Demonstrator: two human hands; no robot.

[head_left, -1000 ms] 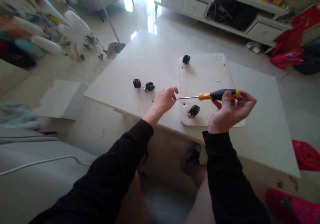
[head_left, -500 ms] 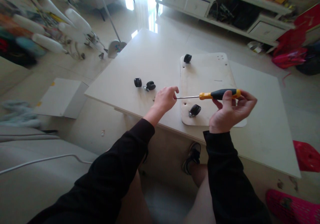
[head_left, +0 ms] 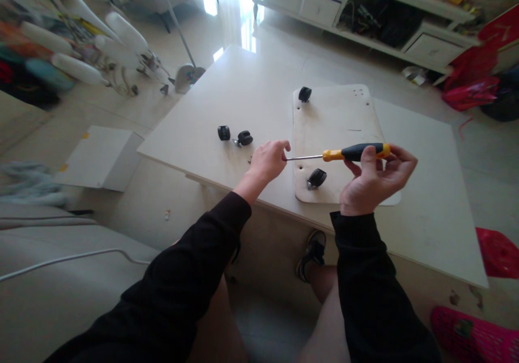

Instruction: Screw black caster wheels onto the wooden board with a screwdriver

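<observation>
My right hand (head_left: 375, 176) is closed around the yellow and black handle of a screwdriver (head_left: 360, 152), held level with its shaft pointing left. At the shaft's tip, the fingers of my left hand (head_left: 267, 160) are pinched together; whatever they hold is too small to make out. Below the screwdriver lies a pale board (head_left: 332, 130) with rounded corners and small holes. One black caster (head_left: 316, 179) stands at its near left corner, another caster (head_left: 305, 94) at its far left corner. Left of my left hand, two loose casters, a left one (head_left: 224, 133) and a right one (head_left: 244, 138), rest on the table.
The white table (head_left: 190, 120) runs under everything. Small dark bits lie beside my left wrist, partly hidden. A white box (head_left: 101, 158) is on the floor at left, a drying rack (head_left: 125, 33) behind it. A low cabinet (head_left: 320, 9) stands beyond the table, a red stool (head_left: 498, 252) at right.
</observation>
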